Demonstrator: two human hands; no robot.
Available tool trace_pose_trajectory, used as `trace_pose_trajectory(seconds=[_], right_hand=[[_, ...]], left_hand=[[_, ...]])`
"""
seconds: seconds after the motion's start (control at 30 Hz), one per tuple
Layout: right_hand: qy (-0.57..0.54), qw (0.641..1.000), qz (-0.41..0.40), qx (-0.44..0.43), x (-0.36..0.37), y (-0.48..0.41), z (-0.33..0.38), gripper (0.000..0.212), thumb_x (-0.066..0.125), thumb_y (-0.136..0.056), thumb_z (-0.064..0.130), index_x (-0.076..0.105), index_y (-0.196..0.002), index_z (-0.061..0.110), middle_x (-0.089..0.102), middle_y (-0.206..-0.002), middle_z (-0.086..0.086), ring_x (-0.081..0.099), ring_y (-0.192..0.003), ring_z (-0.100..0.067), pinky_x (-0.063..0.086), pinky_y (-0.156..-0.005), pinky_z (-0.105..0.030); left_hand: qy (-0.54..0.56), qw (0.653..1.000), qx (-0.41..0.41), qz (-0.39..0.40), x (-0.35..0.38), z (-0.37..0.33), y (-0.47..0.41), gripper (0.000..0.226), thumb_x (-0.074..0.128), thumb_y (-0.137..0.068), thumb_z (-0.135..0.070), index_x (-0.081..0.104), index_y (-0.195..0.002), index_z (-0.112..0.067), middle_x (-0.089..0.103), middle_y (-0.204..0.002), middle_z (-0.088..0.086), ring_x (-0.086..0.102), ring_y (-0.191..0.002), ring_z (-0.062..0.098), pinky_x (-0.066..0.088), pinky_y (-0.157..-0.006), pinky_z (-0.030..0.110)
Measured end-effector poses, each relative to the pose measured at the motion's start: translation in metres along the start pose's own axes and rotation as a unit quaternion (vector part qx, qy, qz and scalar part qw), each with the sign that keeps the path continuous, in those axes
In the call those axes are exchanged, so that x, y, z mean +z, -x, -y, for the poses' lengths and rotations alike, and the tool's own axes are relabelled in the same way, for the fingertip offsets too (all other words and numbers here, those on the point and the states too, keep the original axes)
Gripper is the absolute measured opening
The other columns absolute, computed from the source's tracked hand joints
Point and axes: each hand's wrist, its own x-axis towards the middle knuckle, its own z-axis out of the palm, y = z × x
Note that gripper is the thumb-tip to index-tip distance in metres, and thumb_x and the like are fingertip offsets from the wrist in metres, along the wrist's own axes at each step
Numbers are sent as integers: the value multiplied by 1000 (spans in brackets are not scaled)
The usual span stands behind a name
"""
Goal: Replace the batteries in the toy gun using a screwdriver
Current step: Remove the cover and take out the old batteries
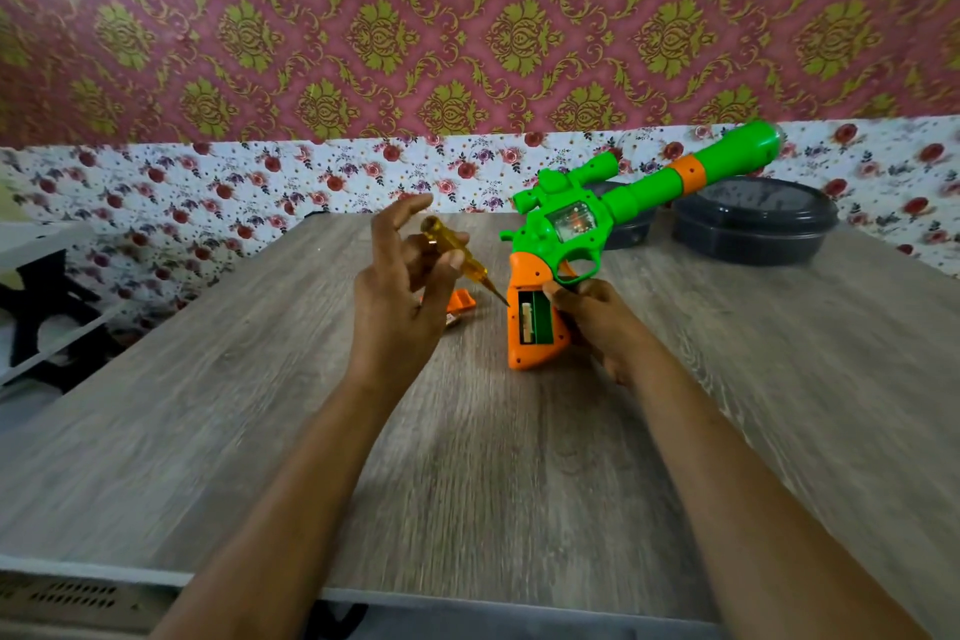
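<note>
Fingers [453, 260] of the left hand [400, 296] pinch the amber screwdriver [440, 238], index finger lifted clear, with the tip slanting down to the near-left edge of the toy gun [639, 195]. The right hand [597, 320] grips the gun's orange handle from the right, thumb at the rim of the open battery compartment [535, 317] (something pale sits inside, too blurred to name). The gun stands butt-down on the bench [467, 457], barrel angled up and away. Left of the gun, partly behind the left hand, lies an orange cover [461, 301]. Behind the gun sit two dark round containers [753, 229].
</note>
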Motion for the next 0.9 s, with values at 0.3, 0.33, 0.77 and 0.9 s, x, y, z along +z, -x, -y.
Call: trace_pose_trajectory(seconds=[0.3, 0.33, 0.77, 0.9], right_hand=[[-11, 1000, 17, -11, 3, 3, 0, 16, 50, -94, 15, 60, -82, 17, 68, -56, 14, 64, -56, 4, 49, -58, -17], [-16, 1000, 10, -10, 3, 3, 1, 17, 50, -94, 14, 60, -80, 17, 67, -54, 14, 63, -54, 4, 49, -58, -18], [8, 999, -13, -31, 3, 7, 2, 17, 53, -92, 13, 60, -76, 14, 65, -52, 10, 61, -50, 4, 51, -57, -21], [28, 997, -23, -71, 7, 7, 7, 11, 53, -92, 11, 60, -100, 9, 65, -84, -3, 62, -64, -5, 50, -64, -19]], left_hand=[[-37, 996, 59, 48, 7, -6, 4, 25, 52, -92, -15, 40, -114, -18, 62, -104, -9, 61, -93, -4, 47, -75, 3], [-40, 996, 65, 52, 7, -6, 5, 25, 52, -91, -16, 40, -113, -19, 62, -103, -9, 61, -94, -3, 47, -76, 4], [-53, 995, 55, 68, 12, -8, 7, 25, 54, -90, -34, 40, -104, -19, 69, -97, -2, 67, -83, 10, 56, -69, 25], [-53, 998, 22, 40, 8, -3, 3, 22, 58, -91, -14, 51, -107, 1, 65, -94, -6, 65, -85, 5, 51, -65, 7]])
